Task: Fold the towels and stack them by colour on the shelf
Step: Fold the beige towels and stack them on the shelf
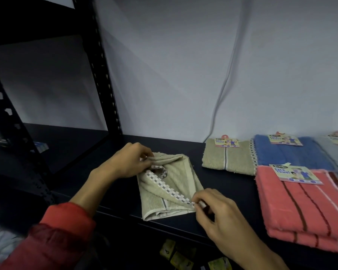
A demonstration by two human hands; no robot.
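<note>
Two hands are working a half-folded beige terry towel [170, 189] lying on the black shelf [113, 195]: the right hand [215, 211] is pinching its checkered near corner, the left hand [129, 160] is gripping the bunched far corner. Beyond to the right, a coral striped towel stack [300, 209], a folded beige towel [228, 157] and a blue folded towel [289, 152] are resting against the wall.

beige towel [170, 190] half-folded on shelf [109, 184], pinched both ends

"ENE Face Towel" on card tag [296, 174] atop coral towel stack [304, 207] | same wording on beige towel's tag [226, 142] | blue towel's tag [285, 139] blurred
</note>
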